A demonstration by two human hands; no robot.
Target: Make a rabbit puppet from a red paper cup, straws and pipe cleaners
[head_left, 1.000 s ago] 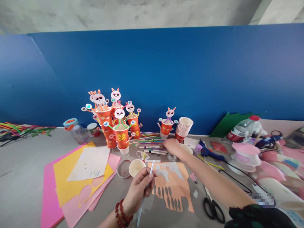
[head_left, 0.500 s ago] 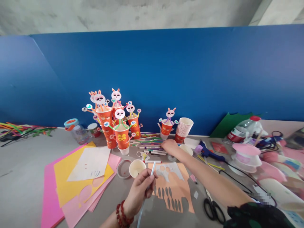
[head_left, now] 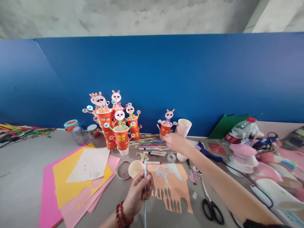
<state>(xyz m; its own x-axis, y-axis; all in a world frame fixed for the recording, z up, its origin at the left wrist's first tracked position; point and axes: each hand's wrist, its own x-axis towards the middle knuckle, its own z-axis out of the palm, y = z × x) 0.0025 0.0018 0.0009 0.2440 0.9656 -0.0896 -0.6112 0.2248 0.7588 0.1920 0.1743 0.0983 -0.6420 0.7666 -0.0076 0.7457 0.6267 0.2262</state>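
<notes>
Upright in my closed left hand (head_left: 140,186) is a thin pale blue straw (head_left: 145,209), its top rising above the fingers. My right hand (head_left: 175,142) reaches across to the back, over the right end of a row of coloured sticks (head_left: 150,140). Its fingertips lie in front of the base of a red paper cup (head_left: 165,128) that carries a rabbit figure (head_left: 169,114). Whether they grip the cup or anything else, I cannot tell. Below my hands lies an orange sheet (head_left: 169,190) with cut-out holes; a white paper cup (head_left: 136,167) stands beside my left hand.
Stacked cups with rabbit figures (head_left: 122,139) stand left of centre, and a cup stack (head_left: 184,127) at back right. Coloured paper sheets (head_left: 51,186) lie on the left. Black scissors (head_left: 212,210), a blue glue gun (head_left: 209,152) and a bottle (head_left: 239,131) are on the right.
My right hand has moved slightly up and to the right, from the markers and sticks to the rabbit cup's base. My left hand has shifted left, and the straw now stands straighter.
</notes>
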